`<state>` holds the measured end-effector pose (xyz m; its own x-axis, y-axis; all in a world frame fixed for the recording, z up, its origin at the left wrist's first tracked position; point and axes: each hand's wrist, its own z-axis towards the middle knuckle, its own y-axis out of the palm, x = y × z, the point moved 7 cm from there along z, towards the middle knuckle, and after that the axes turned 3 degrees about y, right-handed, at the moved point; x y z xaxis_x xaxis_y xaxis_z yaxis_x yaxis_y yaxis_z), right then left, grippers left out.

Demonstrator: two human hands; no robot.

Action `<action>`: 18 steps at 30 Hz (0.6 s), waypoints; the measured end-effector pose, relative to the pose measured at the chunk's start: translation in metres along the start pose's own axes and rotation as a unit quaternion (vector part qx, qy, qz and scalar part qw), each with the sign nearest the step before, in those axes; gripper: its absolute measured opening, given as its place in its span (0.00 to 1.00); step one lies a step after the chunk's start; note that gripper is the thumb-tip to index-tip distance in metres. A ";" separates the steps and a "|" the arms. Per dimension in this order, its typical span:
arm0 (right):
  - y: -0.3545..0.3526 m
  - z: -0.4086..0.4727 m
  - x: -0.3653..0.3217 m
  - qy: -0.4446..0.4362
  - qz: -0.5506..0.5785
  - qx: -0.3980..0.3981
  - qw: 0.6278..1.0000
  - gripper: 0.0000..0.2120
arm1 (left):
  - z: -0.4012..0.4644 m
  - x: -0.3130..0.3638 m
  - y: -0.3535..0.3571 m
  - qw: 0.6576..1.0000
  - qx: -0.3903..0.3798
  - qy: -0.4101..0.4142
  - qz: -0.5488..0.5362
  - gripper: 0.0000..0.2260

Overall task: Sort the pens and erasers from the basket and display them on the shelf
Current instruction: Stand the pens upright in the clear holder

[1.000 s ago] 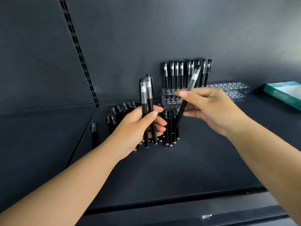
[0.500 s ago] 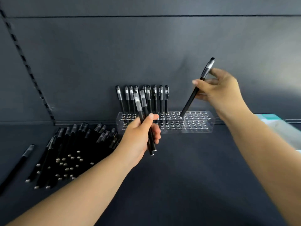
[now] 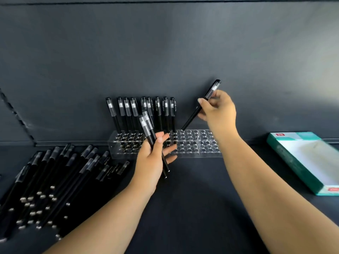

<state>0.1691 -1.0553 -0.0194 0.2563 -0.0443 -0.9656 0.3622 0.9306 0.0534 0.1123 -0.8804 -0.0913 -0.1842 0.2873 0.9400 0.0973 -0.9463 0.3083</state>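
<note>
So right hand (image 3: 218,109) pinches one pen (image 3: 197,110), tip at the clear holder (image 3: 190,153) by the shelf's (image 3: 201,198) back edge; left hand (image 3: 152,160) grips two pens (image 3: 149,132).

The pens (image 3: 166,114) are black with clear caps and silver tips. Their holder (image 3: 192,145) is clear plastic dotted with round holes. The shelf (image 3: 192,198) is dark grey. The box (image 3: 302,160) is teal and white with red labels.
</note>
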 end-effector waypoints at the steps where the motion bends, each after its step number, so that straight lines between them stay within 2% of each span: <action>1: 0.002 0.001 0.004 0.000 -0.005 -0.009 1.000 0.08 | 0.002 0.000 -0.001 0.999 -0.002 0.015 0.032 0.07; 5: 0.013 0.000 0.007 -0.033 -0.071 -0.056 0.995 0.07 | 0.006 0.004 -0.001 0.984 -0.001 0.092 0.151 0.08; 9: 0.034 -0.008 0.010 -0.103 -0.216 -0.115 0.964 0.09 | 0.007 0.005 0.000 0.971 -0.005 0.117 0.208 0.07; 13: 0.041 -0.015 0.014 -0.122 -0.274 -0.143 0.943 0.10 | 0.008 0.003 -0.002 0.966 -0.007 0.116 0.232 0.06; 15: 0.040 -0.015 0.014 -0.113 -0.284 -0.143 0.941 0.11 | 0.008 0.004 -0.001 0.966 -0.012 0.111 0.235 0.06; 18: 0.043 -0.015 0.016 -0.087 -0.327 -0.184 0.923 0.14 | 0.010 0.003 -0.003 0.970 -0.009 0.105 0.221 0.06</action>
<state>0.1752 -1.0109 -0.0360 0.2419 -0.6674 -0.7043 0.1699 0.7438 -0.6465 0.1216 -0.8752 -0.0882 -0.3227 -0.1816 0.9289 0.1958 -0.9730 -0.1221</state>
